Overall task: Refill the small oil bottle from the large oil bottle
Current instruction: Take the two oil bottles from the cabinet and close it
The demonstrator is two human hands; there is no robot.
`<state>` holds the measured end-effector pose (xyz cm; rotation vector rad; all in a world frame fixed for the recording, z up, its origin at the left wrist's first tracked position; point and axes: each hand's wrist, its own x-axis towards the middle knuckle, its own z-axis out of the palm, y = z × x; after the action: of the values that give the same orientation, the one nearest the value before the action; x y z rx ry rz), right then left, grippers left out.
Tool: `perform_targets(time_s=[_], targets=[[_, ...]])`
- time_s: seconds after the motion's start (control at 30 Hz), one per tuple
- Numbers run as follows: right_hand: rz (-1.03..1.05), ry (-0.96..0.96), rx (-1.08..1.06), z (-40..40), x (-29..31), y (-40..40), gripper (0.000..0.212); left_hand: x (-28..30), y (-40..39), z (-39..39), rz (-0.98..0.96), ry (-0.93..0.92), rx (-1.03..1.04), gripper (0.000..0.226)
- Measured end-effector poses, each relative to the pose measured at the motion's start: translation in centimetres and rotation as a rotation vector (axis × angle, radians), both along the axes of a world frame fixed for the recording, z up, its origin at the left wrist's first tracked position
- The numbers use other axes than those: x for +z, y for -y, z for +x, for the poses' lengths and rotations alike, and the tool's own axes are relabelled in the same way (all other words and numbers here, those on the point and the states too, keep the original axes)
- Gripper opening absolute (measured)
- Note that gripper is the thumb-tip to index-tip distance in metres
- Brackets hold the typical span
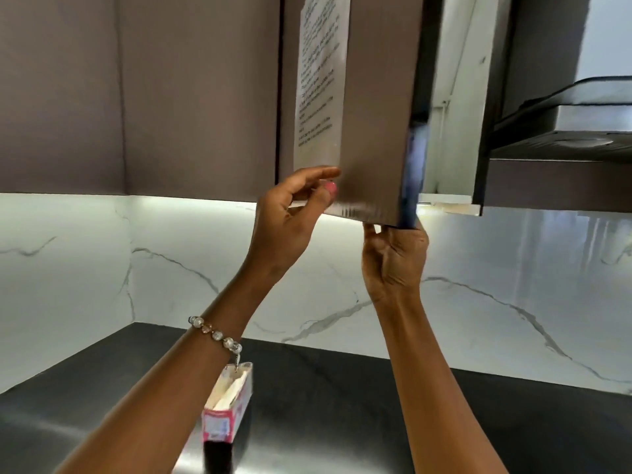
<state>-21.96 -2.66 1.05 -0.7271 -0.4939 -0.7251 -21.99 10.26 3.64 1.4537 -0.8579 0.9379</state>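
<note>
Both grips are on the cabinet door [372, 131] above the tabletop's [325, 405] back edge from my head view: my right hand [393, 261] curls under its lower corner, my left hand [290, 217] loosely spread against its face, while neither oil bottle shows, presumably inside.

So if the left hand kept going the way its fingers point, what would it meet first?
Probably the cabinet door: the left hand has its fingers aimed up and right at the door's face, just under the taped paper sheet. Whether they already touch it is unclear.
</note>
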Motion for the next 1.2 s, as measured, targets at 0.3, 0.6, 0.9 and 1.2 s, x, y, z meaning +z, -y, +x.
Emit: perform_targets(time_s=[0.3,0.6,0.9,1.2], targets=[[-0.433,0.176,-0.137,-2.1,1.2,-11.8,0.016,-0.8,-9.5,-2.2,-0.468,-0.190,-0.122,0.016],[-0.826,0.365,-0.399,1.3,0.4,-21.9,0.024,-1.2,-19.3,-2.4,-0.894,-0.494,-0.265,0.014],[-0.803,0.442,-0.467,3.3,2.4,-21.7,0.039,-1.3,-20.1,-3.6,-0.798,-0.467,-0.289,0.016],[-0.973,0.523,-0.314,4.1,1.4,-19.8,0.036,-2.4,-17.3,-2.2,-1.060,-0.534,-0.322,0.036]])
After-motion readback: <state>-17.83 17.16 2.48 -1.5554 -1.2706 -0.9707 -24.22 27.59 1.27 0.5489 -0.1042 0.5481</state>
